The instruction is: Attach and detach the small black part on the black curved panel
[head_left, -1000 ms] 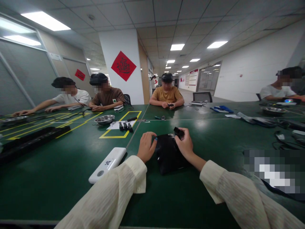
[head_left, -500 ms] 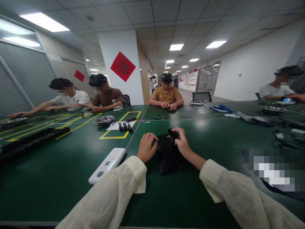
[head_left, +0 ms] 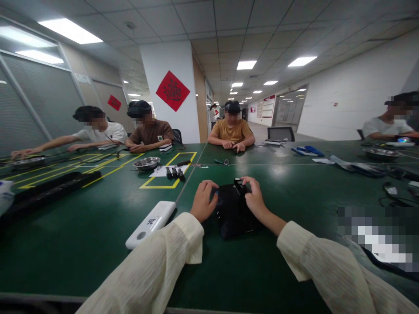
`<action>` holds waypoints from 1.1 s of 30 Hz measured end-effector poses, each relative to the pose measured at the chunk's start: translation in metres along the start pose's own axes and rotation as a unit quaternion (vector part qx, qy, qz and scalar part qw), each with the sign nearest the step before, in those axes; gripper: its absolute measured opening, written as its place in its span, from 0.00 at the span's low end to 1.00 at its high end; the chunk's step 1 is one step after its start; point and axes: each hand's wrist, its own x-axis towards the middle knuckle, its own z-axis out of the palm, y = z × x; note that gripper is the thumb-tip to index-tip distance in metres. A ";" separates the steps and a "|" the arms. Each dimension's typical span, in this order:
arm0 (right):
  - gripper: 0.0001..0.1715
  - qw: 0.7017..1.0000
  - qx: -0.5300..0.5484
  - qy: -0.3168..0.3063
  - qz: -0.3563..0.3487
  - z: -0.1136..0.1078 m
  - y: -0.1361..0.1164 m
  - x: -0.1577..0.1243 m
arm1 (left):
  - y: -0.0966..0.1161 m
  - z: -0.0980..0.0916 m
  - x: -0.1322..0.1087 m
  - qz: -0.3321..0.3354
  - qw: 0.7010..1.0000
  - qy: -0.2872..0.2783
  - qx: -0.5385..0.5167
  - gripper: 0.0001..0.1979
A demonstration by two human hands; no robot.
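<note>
A flat black pouch (head_left: pixel 234 220) lies on the green table in front of me. At its upper left edge is my left hand (head_left: pixel 203 203), fingers curled and thumb drawn close, closed on that edge. My right hand (head_left: pixel 255 198) pinches a small black block-like piece (head_left: pixel 239 186) above the pouch's upper right part. The piece has a pale patch on top; its exact kind is too small to make out. The fingertips hide part of it.
Left of my forearm lies a white power bank (head_left: pixel 151 224) marked 26. Farther off are a metal bowl (head_left: pixel 146 163), several black pieces (head_left: pixel 175 173) on paper, and a long black tray (head_left: pixel 49 196). Cables (head_left: pixel 393 196) lie at right. Co-workers (head_left: pixel 231 131) sit around the table.
The small black piece in my right hand has tilted, and its pale top now shows. My left hand stays at the pouch's edge. The view has shifted slightly left.
</note>
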 end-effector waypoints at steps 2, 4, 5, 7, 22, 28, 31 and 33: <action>0.20 1.000 -0.006 0.024 0.008 -0.001 0.000 -0.001 | -0.001 0.000 0.000 0.001 1.000 0.003 0.001 0.09; 0.21 0.997 -0.003 0.061 0.038 -0.001 0.003 0.001 | -0.002 0.001 -0.001 0.004 1.000 0.003 0.001 0.09; 0.23 0.995 -0.001 0.082 0.056 -0.002 0.007 0.004 | -0.002 0.001 -0.001 0.005 1.000 0.002 0.000 0.09; 0.24 0.990 -0.008 0.116 0.077 -0.007 0.015 0.011 | -0.002 0.002 -0.001 0.010 1.000 -0.004 -0.006 0.09; 0.09 0.920 -0.369 -0.135 0.013 -0.051 0.079 0.024 | -0.004 0.004 -0.001 0.021 0.999 -0.037 -0.034 0.08; 0.07 0.950 -0.310 -0.047 -0.006 -0.044 0.066 0.028 | -0.001 0.003 -0.001 0.009 0.995 -0.065 -0.078 0.07; 0.12 0.970 -0.217 0.095 -0.047 -0.039 0.036 0.030 | 0.004 -0.001 -0.002 -0.007 0.986 -0.082 -0.143 0.13; 0.13 0.972 -0.175 0.136 -0.081 -0.032 0.007 0.025 | 0.010 -0.002 -0.003 -0.016 0.980 -0.081 -0.183 0.17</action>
